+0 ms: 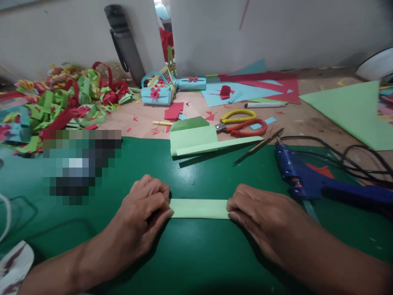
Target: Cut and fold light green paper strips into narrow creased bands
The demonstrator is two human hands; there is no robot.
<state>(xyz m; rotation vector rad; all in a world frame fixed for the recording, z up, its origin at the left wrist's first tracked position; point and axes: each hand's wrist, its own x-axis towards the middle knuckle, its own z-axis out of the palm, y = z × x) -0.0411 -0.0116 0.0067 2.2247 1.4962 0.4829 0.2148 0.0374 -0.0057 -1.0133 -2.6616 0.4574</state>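
A light green paper strip (199,208) lies flat on the dark green cutting mat (190,254). My left hand (144,215) is curled, fingers pressed on the strip's left end. At the strip's right end my right hand (260,219) presses down with its fingers held together. More folded light green paper (193,140) rests at the mat's far edge.
A blue glue gun (307,180) with black cables lies right of my right hand. Scissors (242,124) with yellow and red handles, a thin tool (260,145) and a white pen (265,105) lie beyond. Paper scraps (61,102) are piled at the far left, blue paper baskets (158,91) at the back.
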